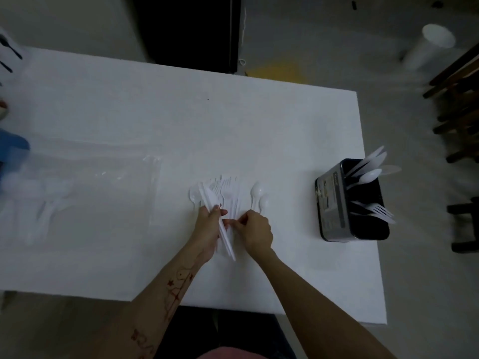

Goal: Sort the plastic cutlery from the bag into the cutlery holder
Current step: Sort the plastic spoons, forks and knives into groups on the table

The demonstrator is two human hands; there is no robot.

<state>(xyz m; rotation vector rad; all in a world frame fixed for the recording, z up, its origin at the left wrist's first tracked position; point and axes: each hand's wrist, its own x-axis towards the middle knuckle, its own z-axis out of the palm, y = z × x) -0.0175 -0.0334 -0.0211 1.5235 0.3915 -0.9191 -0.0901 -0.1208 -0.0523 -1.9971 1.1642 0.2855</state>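
A loose pile of white plastic cutlery (228,193) lies on the white table (155,112), forks in the middle and two spoons (258,195) at its right side. My left hand (210,229) grips a bundle of white knives (220,224) that slants toward me. My right hand (255,229) pinches a piece at the pile's near edge, beside the left hand. The black cutlery holder (350,203) stands at the table's right edge, with spoons in its far compartment and forks in its near one. A clear plastic bag (108,187) lies flat to the left.
More white cutlery (44,203) lies blurred at the table's left end, near a blue object (13,149). Black utensils (9,51) show at the far left. A white cup (430,47) and dark wooden furniture (461,112) stand on the floor to the right.
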